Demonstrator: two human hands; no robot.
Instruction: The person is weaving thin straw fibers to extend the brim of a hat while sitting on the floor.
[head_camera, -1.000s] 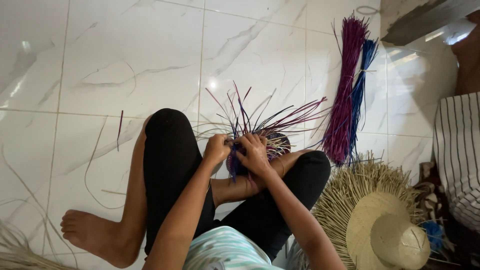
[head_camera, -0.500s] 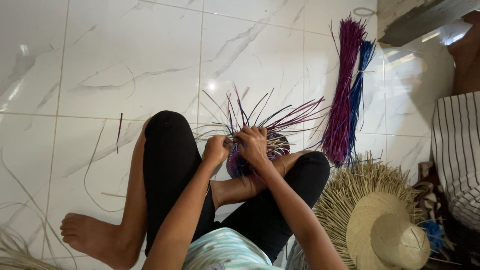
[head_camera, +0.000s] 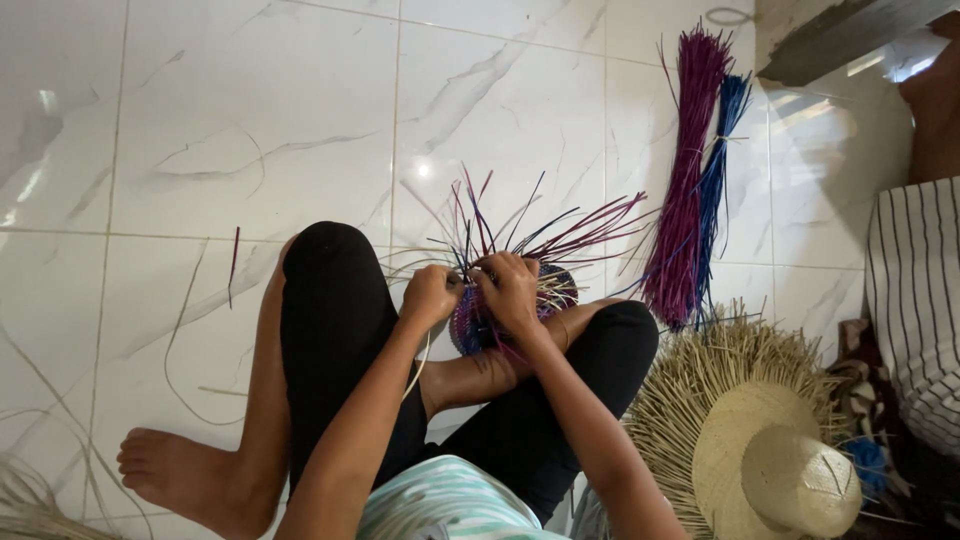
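On the white marble-patterned tile floor (head_camera: 250, 120), a person sits cross-legged, small round woven piece of purple and pale straw strands (head_camera: 505, 305) held over the lap between the knees, loose purple and blue ends fanning up and right. Left hand (head_camera: 432, 297) closed, pinching strands at the piece's left edge. Right hand (head_camera: 510, 290) closed over its top, fingers gripping the weave. Long bundle of magenta straw (head_camera: 685, 180) and thinner bundle of blue straw (head_camera: 718, 170) lie on the floor to the right, touching. Unfinished natural-straw hat with frayed brim (head_camera: 770, 450) near right knee. Loose pale strands scattered left
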